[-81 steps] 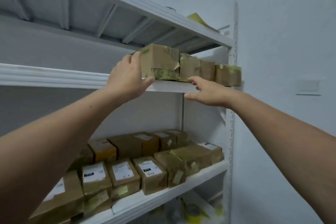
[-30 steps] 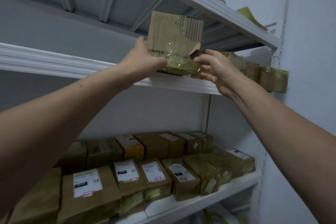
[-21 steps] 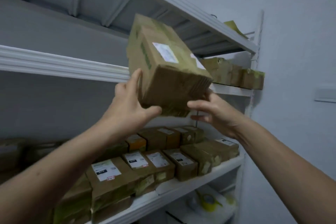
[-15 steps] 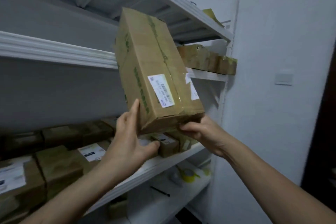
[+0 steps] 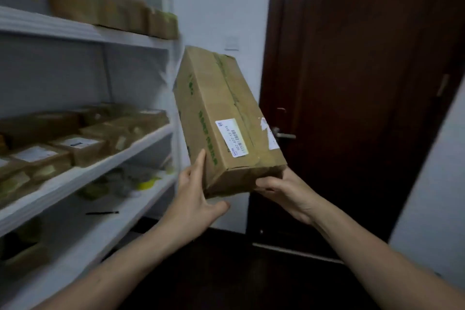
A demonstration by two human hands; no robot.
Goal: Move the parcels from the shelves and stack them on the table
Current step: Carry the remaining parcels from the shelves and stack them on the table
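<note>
At frame centre: cardboard parcel (image 5: 226,121), tilted, clear of the shelves (image 5: 105,168).
Left grip (image 5: 198,199): clamps side, thumb beneath.
Right grip (image 5: 284,189): I curl round near end, sharing weight.

Parcel (image 5: 219,108) lifted off upper shelf (image 5: 50,25); now lower, seemingly turned toward the door (image 5: 364,83).

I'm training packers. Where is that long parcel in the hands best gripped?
At its lower end, from both sides: the parcel is long, narrow and tilted away, so the left hand flat on one long face and the right hand cupping the opposite corner probably steady it.
</note>
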